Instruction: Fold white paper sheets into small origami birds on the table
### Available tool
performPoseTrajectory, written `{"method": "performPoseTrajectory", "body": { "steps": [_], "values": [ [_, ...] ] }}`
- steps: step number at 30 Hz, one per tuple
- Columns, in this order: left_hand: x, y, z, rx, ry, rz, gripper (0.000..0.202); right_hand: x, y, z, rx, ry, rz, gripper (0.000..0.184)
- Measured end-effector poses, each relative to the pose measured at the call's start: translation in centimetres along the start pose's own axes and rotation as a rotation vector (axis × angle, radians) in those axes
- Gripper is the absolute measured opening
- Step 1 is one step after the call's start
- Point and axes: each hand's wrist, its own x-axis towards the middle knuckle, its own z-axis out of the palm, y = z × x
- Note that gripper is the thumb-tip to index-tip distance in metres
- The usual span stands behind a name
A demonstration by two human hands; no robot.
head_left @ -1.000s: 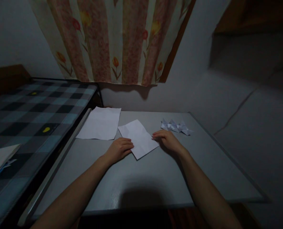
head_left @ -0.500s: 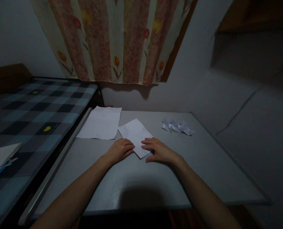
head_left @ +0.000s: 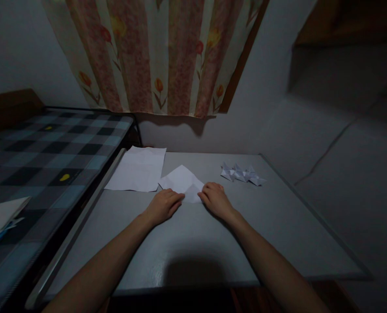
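A white sheet of paper (head_left: 181, 177) lies turned cornerwise on the table between my hands. Its near corner is folded up and over, making a small triangle with a straight edge facing me. My left hand (head_left: 164, 204) grips the sheet at the left end of that edge, fingers closed on it. At the right end, my right hand (head_left: 216, 199) pinches the paper, its fingers curled. Both thumbs point inward towards the folded flap, and the fingertips partly cover the sheet's sides.
Loose white paper (head_left: 137, 168) lies at the table's back left. Several folded paper shapes (head_left: 242, 173) sit in a row at the back right. Left of the grey table (head_left: 261, 234) stands a bed with a checked cover (head_left: 82, 143), bearing a folded white item (head_left: 4, 215).
The sheet's near corner, flat and pointing at me before, is now folded up away from me. My right hand has moved from lying spread on the paper to pinching its right side.
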Motion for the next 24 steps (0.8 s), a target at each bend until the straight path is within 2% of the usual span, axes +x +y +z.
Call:
{"method": "performPoseTrajectory", "body": {
  "steps": [6, 9, 14, 16, 19, 21, 24],
  "values": [
    [0.1, 0.6, -0.6, 0.106, -0.038, 0.031, 0.024, 0.5, -0.3, 0.6, -0.194, 0.105, 0.090, 0.025],
    [0.0, 0.7, -0.5, 0.085, -0.100, 0.073, 0.035, 0.5, -0.7, 0.3, -0.193, 0.140, 0.041, 0.020],
    [0.1, 1.3, -0.5, 0.107, -0.127, 0.052, 0.041, -0.3, -2.6, 0.7, -0.129, -0.024, -0.158, 0.039],
    [0.2, 1.7, -0.6, 0.122, -0.137, 0.034, 0.043, -0.7, -3.6, 0.8, -0.140, -0.066, -0.169, 0.040],
    [0.3, 2.3, -0.6, 0.144, -0.158, 0.012, 0.049, -1.1, -4.3, 0.8, -0.181, -0.031, -0.120, 0.041],
    [0.3, 2.5, -0.6, 0.150, -0.169, 0.003, 0.054, -1.3, -4.2, 0.9, -0.157, -0.051, -0.120, 0.043],
    [0.2, 2.6, -0.6, 0.124, -0.190, 0.021, 0.058, -1.4, -3.5, 1.5, -0.064, -0.151, -0.163, 0.050]
  ]
}}
